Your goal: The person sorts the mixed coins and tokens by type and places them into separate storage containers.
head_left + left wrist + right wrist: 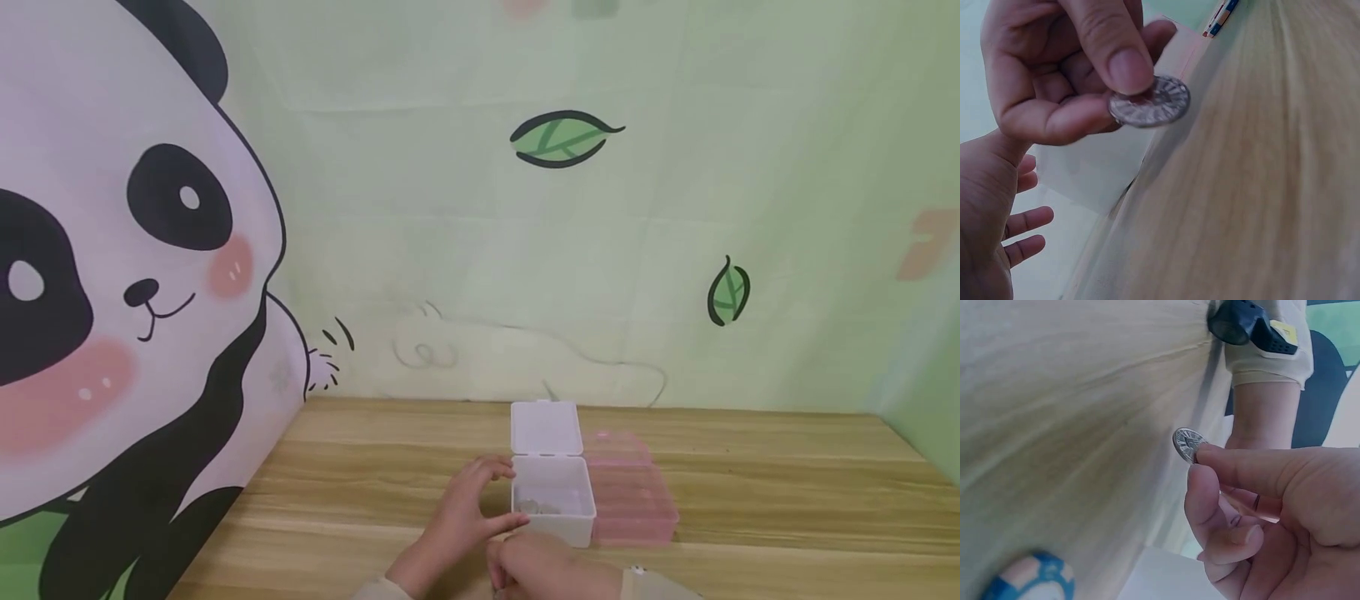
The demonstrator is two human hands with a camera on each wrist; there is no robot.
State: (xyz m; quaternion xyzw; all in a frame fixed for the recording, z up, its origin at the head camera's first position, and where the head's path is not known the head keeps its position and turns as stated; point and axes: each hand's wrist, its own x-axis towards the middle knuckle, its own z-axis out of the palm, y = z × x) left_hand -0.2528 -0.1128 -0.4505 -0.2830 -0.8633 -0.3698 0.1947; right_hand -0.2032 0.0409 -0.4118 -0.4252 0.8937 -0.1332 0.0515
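Note:
In the head view, a small white plastic box [555,529] stands on the table with its lid [545,427] tipped back. Several silvery coins [531,507] lie inside it. My left hand [467,504] holds the box at its left side, the thumb by the front corner and the fingers farther back. My right hand [543,567] is low in front of the box. Its thumb and fingers pinch a silver coin [1187,442] with a ribbed pattern; the left wrist view shows the same coin [1159,103] above the wood.
A translucent pink box [633,500] sits against the white box's right side. A round blue-and-white chip [1038,578] lies on the wooden table [750,500], partly cut off in the right wrist view. A cloth wall [450,208] with panda artwork stands behind and left.

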